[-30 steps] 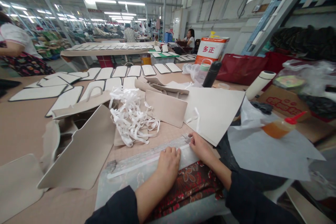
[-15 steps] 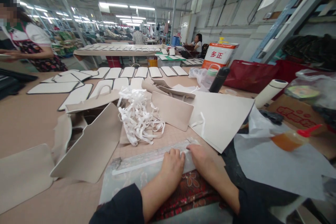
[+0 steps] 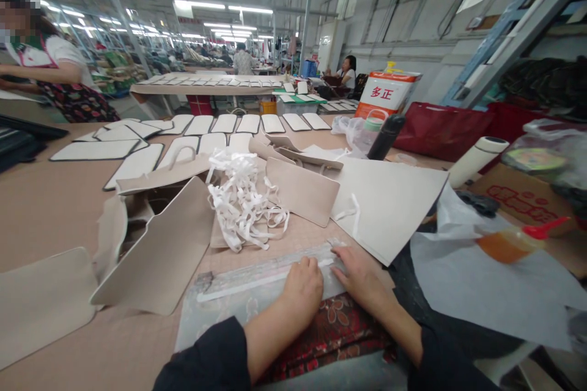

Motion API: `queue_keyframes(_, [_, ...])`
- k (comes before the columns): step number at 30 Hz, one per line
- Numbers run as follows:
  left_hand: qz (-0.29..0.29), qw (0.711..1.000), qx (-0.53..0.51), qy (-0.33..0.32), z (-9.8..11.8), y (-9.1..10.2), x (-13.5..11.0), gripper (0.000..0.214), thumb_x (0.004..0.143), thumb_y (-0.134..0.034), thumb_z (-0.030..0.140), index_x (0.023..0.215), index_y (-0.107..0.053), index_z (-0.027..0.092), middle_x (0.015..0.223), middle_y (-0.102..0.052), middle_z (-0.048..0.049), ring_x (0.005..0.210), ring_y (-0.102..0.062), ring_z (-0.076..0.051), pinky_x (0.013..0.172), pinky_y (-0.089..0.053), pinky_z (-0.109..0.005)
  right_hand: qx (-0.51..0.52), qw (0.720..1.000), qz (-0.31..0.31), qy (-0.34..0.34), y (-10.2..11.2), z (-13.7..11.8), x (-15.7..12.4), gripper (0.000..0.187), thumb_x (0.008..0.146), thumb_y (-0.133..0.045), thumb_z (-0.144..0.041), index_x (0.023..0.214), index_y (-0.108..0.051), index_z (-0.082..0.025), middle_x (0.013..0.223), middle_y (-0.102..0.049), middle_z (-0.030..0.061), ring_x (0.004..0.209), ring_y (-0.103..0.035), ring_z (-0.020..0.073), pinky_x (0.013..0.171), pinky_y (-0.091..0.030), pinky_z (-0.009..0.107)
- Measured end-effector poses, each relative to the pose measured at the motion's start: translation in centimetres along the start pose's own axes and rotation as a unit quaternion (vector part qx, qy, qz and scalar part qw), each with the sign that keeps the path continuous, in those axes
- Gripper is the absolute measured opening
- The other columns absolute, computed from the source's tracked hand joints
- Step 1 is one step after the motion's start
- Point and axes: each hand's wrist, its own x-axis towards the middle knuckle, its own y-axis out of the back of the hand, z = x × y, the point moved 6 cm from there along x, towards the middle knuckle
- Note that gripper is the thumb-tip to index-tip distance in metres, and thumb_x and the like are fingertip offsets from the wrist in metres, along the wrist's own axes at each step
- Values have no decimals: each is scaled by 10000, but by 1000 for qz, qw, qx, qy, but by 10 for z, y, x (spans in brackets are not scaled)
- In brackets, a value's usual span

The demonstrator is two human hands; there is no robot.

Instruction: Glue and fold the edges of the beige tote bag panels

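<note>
My left hand (image 3: 303,286) rests with curled fingers on a narrow white strip (image 3: 243,287); whatever is between the fingertips is hidden. The strip lies along a clear plastic sheet (image 3: 220,314) at the table's near edge. To its right, my right hand (image 3: 360,275) has thumb and forefinger apart around the strip's right end, with nothing seen held between them. Below both hands is dark red flowered cloth (image 3: 321,339). A tangled heap of white strips (image 3: 238,201) sits just beyond the plastic.
Open beige bag pieces (image 3: 156,250) stand at left, and a beige panel (image 3: 302,189) lies behind the heap. At right are a large white sheet (image 3: 389,201), an orange glue bottle (image 3: 509,246) and a white flask (image 3: 477,162). Dark-edged white panels (image 3: 250,124) line the back. A co-worker (image 3: 55,73) stands far left.
My right hand's thumb and forefinger have spread apart at the strip's right end. My left hand has stayed nearly in place, its fingers more curled. The co-worker's arm at far left has risen.
</note>
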Motion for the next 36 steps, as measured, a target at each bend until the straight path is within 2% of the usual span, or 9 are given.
queue_keyframes(5, [9,999,5,-34,6,-6,4,243,856,-391,126,957,-609,93,964,-555,-113,926,-495,-234,744,-452,-355,-34,999,-31,24,-14,-13,9,312,785,-434,-94,1069,-541,-165,947,-609,95,911,-554,232,802,-476,393])
queue_keyframes(9, [12,999,4,-42,5,-4,3,239,850,-399,116,944,-618,94,963,-565,-106,915,-505,-236,731,-470,-361,-36,999,-21,26,-13,-2,9,332,802,-352,-53,1050,-556,-138,936,-624,113,928,-562,228,818,-471,399])
queue_keyframes(12, [3,999,-1,-43,5,-3,4,233,845,-408,114,945,-616,84,968,-566,-110,916,-508,-242,736,-477,-368,-29,1000,-10,8,-8,3,9,301,822,-358,-83,1059,-541,-116,961,-612,129,943,-550,233,811,-473,393])
queue_keyframes(15, [1,999,-1,-40,5,-2,5,244,857,-389,125,959,-606,83,973,-562,-116,926,-504,-243,749,-474,-373,-28,999,-25,21,-5,-8,10,312,801,-422,-93,1094,-519,-134,988,-595,115,950,-534,231,805,-466,372])
queue_keyframes(21, [-1,999,2,-38,5,-3,5,252,863,-380,132,989,-594,88,1010,-553,-117,948,-496,-236,772,-469,-365,-93,990,-54,93,-12,-31,12,321,804,-447,-84,1108,-522,-156,843,-601,78,810,-535,231,717,-449,360])
queue_keyframes(23, [-2,999,6,-41,5,-3,4,249,861,-386,137,980,-599,87,1010,-551,-118,943,-495,-235,769,-470,-363,-73,993,-45,84,-13,-26,12,322,810,-433,-81,1104,-528,-168,848,-609,74,814,-543,225,728,-448,355])
queue_keyframes(28, [-8,999,13,-40,6,-1,3,247,855,-386,124,961,-606,85,975,-549,-116,926,-494,-233,748,-468,-355,-22,1000,-10,-3,-12,-6,12,354,803,-364,-60,1115,-514,-132,934,-623,104,858,-571,208,749,-465,345])
queue_keyframes(36, [-13,999,3,-43,6,0,4,248,864,-385,135,960,-608,89,992,-549,-120,919,-496,-233,749,-468,-366,-67,997,-28,31,-16,-24,13,363,798,-440,-109,1154,-493,-149,915,-613,95,865,-548,238,764,-450,378])
